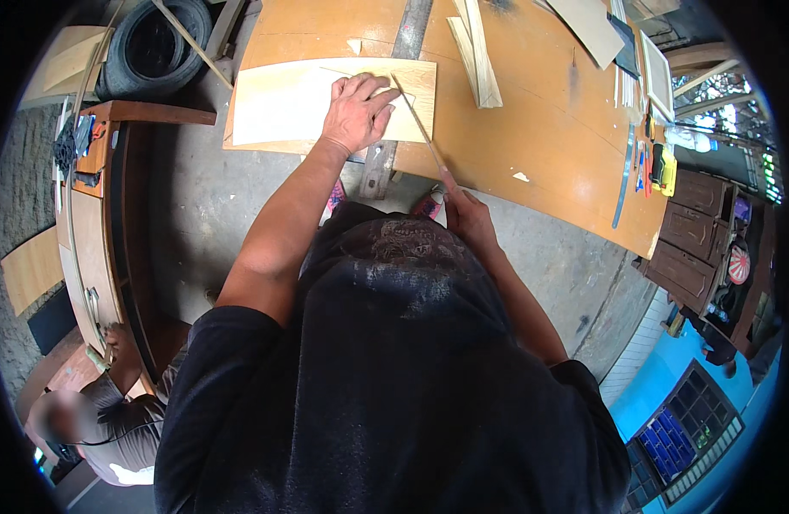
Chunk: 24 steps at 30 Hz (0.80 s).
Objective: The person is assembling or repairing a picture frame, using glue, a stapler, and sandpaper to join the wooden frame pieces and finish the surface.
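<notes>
A pale wooden board (274, 103) lies across the near left edge of the orange-brown worktable (531, 146). On its right half my left hand (358, 111) rests palm down, fingers stretched out. My right hand (472, 218), just off the table's near edge, is closed round the lower end of a long thin blade-like tool (425, 134). The tool is seen almost edge-on, so its exact kind is unclear. It slants up and left across the board's right end, its tip close to my left fingers. Pencil-like lines show on the board there.
Wooden strips (476, 60) lie at the table's far side. A metal ruler (624, 176) and hand tools (663, 169) are by its right edge. Left stand a tyre (155, 47) and a brown wooden frame (125, 214); a co-worker (125, 428) is at lower left.
</notes>
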Available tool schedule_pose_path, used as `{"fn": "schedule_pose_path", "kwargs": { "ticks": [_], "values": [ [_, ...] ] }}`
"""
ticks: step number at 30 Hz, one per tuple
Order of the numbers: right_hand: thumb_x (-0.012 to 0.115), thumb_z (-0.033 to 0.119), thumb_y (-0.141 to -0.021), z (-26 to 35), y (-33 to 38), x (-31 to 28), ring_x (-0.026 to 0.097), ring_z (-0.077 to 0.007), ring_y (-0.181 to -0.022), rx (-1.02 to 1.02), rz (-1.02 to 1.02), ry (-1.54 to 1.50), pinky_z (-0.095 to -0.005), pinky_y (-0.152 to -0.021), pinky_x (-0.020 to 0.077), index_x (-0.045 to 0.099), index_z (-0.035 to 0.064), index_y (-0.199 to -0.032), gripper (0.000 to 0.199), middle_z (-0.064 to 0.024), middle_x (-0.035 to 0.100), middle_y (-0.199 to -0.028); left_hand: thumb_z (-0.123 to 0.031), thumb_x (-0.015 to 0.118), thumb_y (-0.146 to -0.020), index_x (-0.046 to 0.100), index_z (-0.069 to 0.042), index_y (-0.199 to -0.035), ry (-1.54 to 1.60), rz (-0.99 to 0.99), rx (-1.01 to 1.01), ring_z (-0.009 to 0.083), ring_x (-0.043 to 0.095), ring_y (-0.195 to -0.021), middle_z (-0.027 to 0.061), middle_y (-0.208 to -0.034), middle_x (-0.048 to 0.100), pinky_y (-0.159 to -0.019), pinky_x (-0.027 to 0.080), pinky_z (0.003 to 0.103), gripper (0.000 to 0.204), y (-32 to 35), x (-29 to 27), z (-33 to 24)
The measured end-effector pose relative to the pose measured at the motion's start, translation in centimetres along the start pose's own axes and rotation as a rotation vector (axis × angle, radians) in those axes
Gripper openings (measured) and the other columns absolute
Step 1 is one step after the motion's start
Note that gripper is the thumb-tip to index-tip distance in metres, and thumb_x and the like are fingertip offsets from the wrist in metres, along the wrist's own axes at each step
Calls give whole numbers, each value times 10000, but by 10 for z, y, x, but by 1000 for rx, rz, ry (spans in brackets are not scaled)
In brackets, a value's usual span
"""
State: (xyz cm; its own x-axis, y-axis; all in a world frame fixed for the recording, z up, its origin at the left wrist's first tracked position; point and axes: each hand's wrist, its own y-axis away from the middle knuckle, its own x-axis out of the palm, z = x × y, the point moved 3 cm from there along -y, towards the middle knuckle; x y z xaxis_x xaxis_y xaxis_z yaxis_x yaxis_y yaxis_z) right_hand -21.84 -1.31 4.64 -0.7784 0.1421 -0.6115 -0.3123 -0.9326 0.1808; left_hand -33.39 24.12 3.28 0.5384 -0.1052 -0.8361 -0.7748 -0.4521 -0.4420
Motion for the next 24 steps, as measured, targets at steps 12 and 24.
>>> {"fn": "schedule_pose_path", "kwargs": {
  "ticks": [12, 24],
  "values": [
    [540, 111, -957, -3, 0, -4, 668, -432, -888, -24, -9, 6, -480, -793, 540, 412, 232, -1507, 577, -265, 658, -1020, -223, 653, -839, 700, -205, -1134, 1, -3, 7, 213, 531, -1153, -5, -1198, 625, -997, 349, 431, 299, -1, 0, 0],
    [531, 105, -980, 3, 3, -12, 652, -471, -967, 19, 28, 14, -477, -832, 538, 434, 184, -1495, 530, -301, 656, -1062, -217, 648, -836, 695, -211, -1142, -1, 9, -2, 212, 532, -1154, -4, -1191, 625, -998, 345, 431, 310, -2, -1, -1]
  ]
}}
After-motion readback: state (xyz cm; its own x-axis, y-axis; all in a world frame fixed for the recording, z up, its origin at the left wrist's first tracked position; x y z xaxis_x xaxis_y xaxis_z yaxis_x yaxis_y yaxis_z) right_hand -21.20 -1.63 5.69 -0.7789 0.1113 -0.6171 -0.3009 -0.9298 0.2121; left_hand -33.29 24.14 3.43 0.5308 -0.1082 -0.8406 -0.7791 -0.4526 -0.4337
